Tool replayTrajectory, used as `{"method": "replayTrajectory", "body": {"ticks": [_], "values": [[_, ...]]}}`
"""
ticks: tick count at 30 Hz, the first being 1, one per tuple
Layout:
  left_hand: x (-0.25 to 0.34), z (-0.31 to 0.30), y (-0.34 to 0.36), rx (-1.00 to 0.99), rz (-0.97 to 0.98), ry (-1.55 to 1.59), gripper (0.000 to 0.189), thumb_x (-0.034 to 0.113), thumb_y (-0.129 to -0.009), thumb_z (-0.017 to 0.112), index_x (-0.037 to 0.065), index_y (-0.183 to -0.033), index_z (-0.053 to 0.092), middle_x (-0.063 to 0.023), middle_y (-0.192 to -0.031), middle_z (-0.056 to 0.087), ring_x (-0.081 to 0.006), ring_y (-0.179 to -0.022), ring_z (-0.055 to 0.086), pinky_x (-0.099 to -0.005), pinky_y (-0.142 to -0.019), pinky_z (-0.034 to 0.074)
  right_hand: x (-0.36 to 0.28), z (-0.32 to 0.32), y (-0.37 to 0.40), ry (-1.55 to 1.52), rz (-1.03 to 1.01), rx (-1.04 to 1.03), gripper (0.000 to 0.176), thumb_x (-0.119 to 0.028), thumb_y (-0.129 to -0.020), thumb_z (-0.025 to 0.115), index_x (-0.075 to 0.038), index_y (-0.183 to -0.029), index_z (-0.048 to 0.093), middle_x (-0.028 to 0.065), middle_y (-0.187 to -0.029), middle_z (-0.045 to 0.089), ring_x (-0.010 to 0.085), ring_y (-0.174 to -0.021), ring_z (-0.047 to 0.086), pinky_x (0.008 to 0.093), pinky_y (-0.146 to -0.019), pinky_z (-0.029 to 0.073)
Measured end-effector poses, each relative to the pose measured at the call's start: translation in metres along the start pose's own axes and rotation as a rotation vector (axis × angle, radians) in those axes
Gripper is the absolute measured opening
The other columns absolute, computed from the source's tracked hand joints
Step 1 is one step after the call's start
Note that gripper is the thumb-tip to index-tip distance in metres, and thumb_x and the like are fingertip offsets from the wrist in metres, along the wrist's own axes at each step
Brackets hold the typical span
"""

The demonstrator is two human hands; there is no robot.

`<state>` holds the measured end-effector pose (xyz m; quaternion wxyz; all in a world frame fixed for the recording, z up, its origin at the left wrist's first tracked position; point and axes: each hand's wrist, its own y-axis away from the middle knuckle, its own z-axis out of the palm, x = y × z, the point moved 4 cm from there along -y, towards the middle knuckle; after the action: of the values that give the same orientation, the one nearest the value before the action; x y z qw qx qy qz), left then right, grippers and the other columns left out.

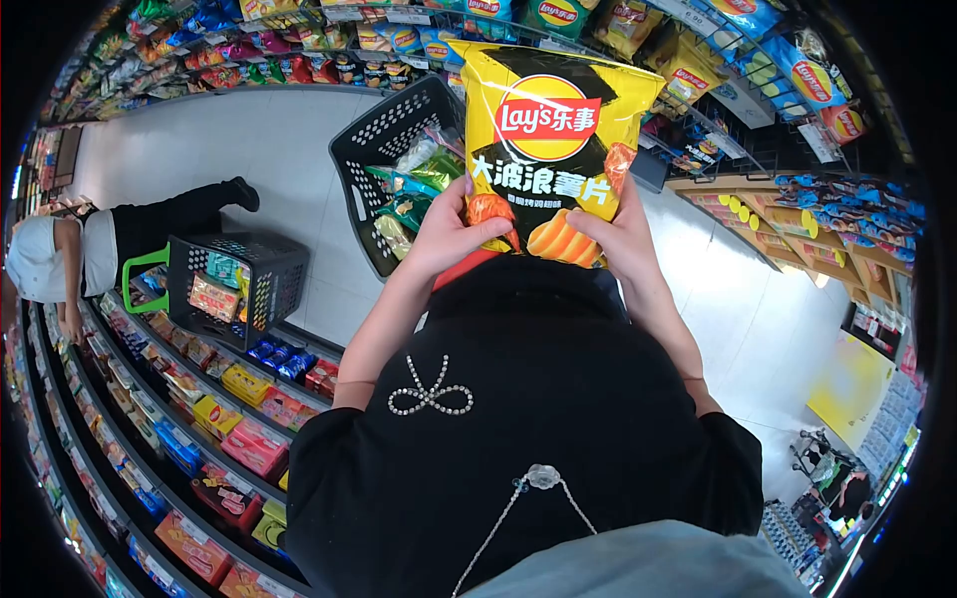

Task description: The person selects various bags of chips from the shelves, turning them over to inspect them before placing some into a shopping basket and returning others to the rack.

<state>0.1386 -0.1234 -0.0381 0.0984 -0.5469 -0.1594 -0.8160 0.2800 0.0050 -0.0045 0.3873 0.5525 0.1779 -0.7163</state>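
A yellow and black bag of Lay's potato chips [548, 149] is held upright in front of me, its printed front facing the camera. My left hand [454, 229] grips its lower left side, thumb across the front. On the lower right side, my right hand [618, 224] closes round the edge, its thumb also on the front. The fingers behind the bag are hidden. Just left of the bag stands a dark shopping basket [354, 149] with several packaged snacks [419, 174] in it, partly covered by the bag and my left hand.
Shelves of chip bags [688, 70] line the far side. At left, a person [60, 259] stands by another dark basket [279, 274] with a green handle. Shelves of boxed sweets [254, 444] curve along the lower left. Pale floor [299, 130] shows between the aisles.
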Motion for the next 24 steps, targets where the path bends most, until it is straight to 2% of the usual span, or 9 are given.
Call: {"method": "replayTrajectory", "body": {"ticks": [3,7,8,17,24], "values": [[-0.001,0.006,0.001,-0.008,0.019,0.034,0.049,0.007,-0.073,0.066,-0.004,-0.112,0.039,-0.0064,-0.104,0.051,-0.0103,-0.096,0.049,-0.025,-0.083,0.041,0.004,-0.004,0.0,-0.026,0.029,0.025,0.063,0.005,-0.067,0.062,0.0,-0.121,0.03,0.0073,-0.11,0.047,0.0134,-0.099,0.049,0.0274,-0.084,0.041],[-0.009,0.006,0.003,-0.024,-0.057,0.014,0.059,0.012,-0.073,0.067,-0.004,-0.118,0.033,-0.0076,-0.109,0.048,-0.0108,-0.1,0.047,-0.0257,-0.086,0.039,0.007,-0.005,0.005,-0.076,0.089,0.05,0.061,0.005,-0.067,0.061,0.0,-0.12,0.031,0.0064,-0.106,0.048,0.0128,-0.096,0.05,0.0268,-0.082,0.042],[-0.008,0.007,0.003,-0.059,-0.066,0.015,0.065,0.015,-0.073,0.068,-0.004,-0.122,0.029,-0.0083,-0.115,0.044,-0.0121,-0.104,0.045,-0.0264,-0.088,0.037,0.009,-0.007,0.005,-0.059,0.103,0.057,0.06,0.006,-0.067,0.06,-0.001,-0.12,0.031,0.0059,-0.105,0.049,0.0122,-0.095,0.05,0.026,-0.081,0.042],[-0.003,0.015,0.0,-0.131,-0.14,0.118,0.083,0.007,-0.065,0.073,-0.003,-0.128,0.02,-0.0085,-0.121,0.04,-0.0144,-0.111,0.041,-0.0288,-0.093,0.034,0.005,-0.012,0.004,-0.013,0.101,0.066,0.063,0.007,-0.066,0.06,-0.001,-0.122,0.031,0.0059,-0.106,0.049,0.0121,-0.095,0.05,0.0257,-0.081,0.042],[-0.005,0.004,0.004,-0.053,-0.114,0.07,0.073,0.003,-0.069,0.069,-0.005,-0.125,0.023,-0.0088,-0.116,0.044,-0.0138,-0.104,0.047,-0.0276,-0.088,0.039,0.006,-0.003,0.001,-0.079,0.134,0.052,0.065,0.005,-0.069,0.061,0.001,-0.123,0.026,0.0096,-0.111,0.047,0.0157,-0.101,0.049,0.0286,-0.085,0.041]]}}
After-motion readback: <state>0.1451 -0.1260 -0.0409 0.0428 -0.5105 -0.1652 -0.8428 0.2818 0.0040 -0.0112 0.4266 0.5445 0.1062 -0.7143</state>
